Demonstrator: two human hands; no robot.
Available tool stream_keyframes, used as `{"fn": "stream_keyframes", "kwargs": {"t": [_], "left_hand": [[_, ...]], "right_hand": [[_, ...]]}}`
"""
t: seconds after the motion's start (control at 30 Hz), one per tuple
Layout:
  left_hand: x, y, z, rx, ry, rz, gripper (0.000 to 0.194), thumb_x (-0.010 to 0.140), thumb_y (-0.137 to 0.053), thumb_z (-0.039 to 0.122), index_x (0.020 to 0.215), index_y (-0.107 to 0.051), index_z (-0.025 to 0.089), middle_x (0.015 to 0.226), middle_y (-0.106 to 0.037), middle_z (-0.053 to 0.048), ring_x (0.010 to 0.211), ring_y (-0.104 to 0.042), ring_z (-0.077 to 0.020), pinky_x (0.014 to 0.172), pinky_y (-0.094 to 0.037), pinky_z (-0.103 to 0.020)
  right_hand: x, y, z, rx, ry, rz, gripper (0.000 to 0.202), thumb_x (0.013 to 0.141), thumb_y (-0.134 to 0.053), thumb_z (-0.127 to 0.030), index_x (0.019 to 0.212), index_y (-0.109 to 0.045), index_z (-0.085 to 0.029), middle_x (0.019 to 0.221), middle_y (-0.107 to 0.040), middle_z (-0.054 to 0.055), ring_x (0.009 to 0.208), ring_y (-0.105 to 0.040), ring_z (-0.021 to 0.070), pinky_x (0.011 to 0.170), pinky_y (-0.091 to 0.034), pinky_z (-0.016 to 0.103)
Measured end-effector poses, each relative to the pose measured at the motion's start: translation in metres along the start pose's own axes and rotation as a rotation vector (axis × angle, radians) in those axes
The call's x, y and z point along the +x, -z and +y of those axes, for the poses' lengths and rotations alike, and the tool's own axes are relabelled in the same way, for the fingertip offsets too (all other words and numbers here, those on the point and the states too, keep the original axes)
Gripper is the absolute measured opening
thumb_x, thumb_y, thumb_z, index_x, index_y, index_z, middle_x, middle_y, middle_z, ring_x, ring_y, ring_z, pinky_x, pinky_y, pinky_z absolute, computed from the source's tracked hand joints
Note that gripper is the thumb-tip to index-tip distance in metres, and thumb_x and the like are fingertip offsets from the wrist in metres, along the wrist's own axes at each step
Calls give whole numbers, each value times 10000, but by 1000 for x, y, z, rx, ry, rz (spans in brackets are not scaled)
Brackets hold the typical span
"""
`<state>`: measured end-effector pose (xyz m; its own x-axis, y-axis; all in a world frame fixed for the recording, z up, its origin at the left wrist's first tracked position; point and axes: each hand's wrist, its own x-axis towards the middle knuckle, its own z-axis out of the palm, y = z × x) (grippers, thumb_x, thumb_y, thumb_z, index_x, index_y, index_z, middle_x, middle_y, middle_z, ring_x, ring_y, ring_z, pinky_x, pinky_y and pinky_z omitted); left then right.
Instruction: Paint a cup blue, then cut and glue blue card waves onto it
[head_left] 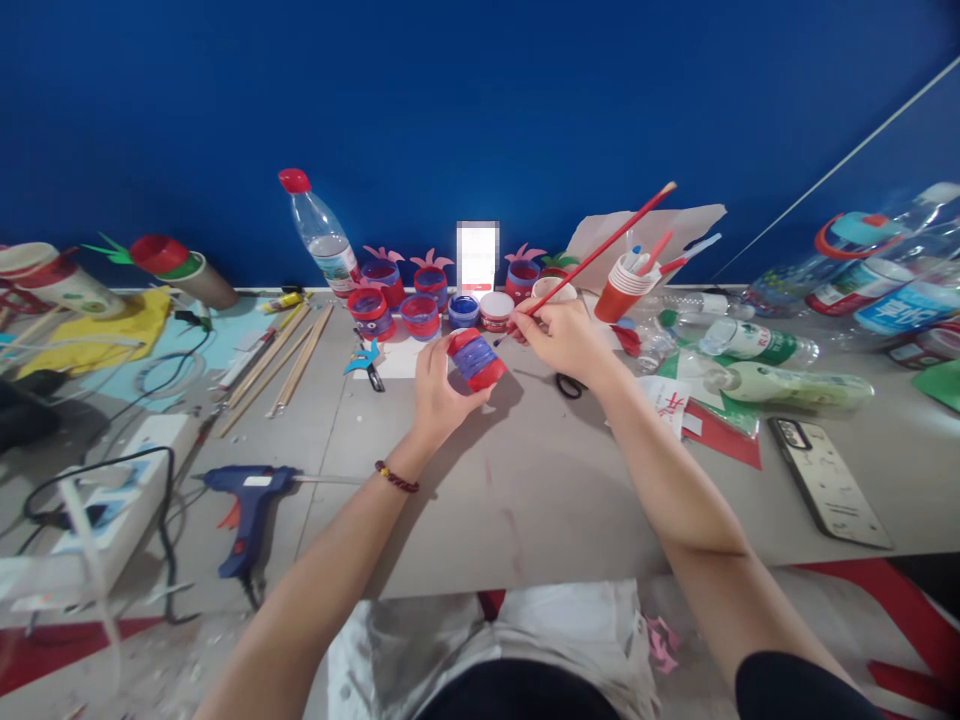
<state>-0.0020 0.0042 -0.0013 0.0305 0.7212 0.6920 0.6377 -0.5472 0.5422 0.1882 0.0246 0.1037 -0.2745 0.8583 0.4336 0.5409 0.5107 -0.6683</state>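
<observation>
Within left grip (439,385), painted cup (477,358)

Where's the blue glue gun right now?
In the head view, the glue gun lies on the table, left of the left hand, beside a white power strip.

Hardly any writing can be read. A white paper (670,403) right of centre, by the right forearm, bears a large red character, too blurred to make out. The bottles (757,345) at the right of the frame carry green, red and blue labels whose print is too small to read. The white card (477,257) at the upper centre is blurred out.
</observation>
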Motion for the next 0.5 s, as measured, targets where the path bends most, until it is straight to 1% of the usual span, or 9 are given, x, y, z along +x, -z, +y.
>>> {"fn": "stream_keyframes", "kwargs": {"t": [0.07,0.1,0.2,0.27,0.37,0.43,0.5], "left_hand": [[0,0,-1,-2,-1,4,797,605,-832,356,1273,-429,189,1194,-554,-130,1140,-529,-307,982,-441,-466],[0,0,-1,-1,1,2,796,606,-832,358,1272,-430,190,1195,-554,-130,1140,-529,-308,982,-440,-468],[0,0,-1,11,13,-7,803,605,-830,363,1278,-422,206,1200,-553,-125,1137,-531,-307,977,-441,-475],[0,0,-1,13,13,-8,811,599,-832,359,1281,-419,214,1198,-554,-121,1129,-536,-304,971,-444,-476],[0,1,-1,5,0,-7,809,597,-829,352,1284,-422,219,1195,-556,-114,1117,-541,-299,968,-445,-472],[1,2,0,1,0,-2,800,600,-826,358,1280,-427,221,1188,-559,-108,1110,-544,-296,968,-446,-468],[2,2,1,-4,3,6,783,601,-826,358,1266,-437,216,1174,-565,-104,1100,-550,-293,966,-449,-464]], "right_hand": [[1,3,4,-36,-34,14,277,899,-542,-261,662,-658,-177,759,-714,65,725,-675,202,716,-562,356],[1,4,5,-18,-50,26,277,900,-550,-281,667,-658,-178,769,-713,66,734,-677,205,717,-567,362],[0,1,6,145,-77,39,285,904,-564,-372,730,-665,-171,837,-713,73,744,-683,199,718,-591,367],[-2,-4,4,285,-96,-17,299,905,-562,-415,784,-669,-163,865,-712,81,741,-687,187,707,-606,351],[-6,-12,-2,379,-106,-112,275,901,-566,-403,823,-673,-162,878,-711,80,755,-695,182,703,-616,326],[-7,-16,-6,346,-91,-138,244,892,-578,-372,802,-675,-168,874,-714,72,757,-698,185,714,-614,325],[-6,-16,-8,306,-86,-132,225,883,-588,-346,773,-672,-169,842,-718,66,740,-700,187,708,-611,327]]}}
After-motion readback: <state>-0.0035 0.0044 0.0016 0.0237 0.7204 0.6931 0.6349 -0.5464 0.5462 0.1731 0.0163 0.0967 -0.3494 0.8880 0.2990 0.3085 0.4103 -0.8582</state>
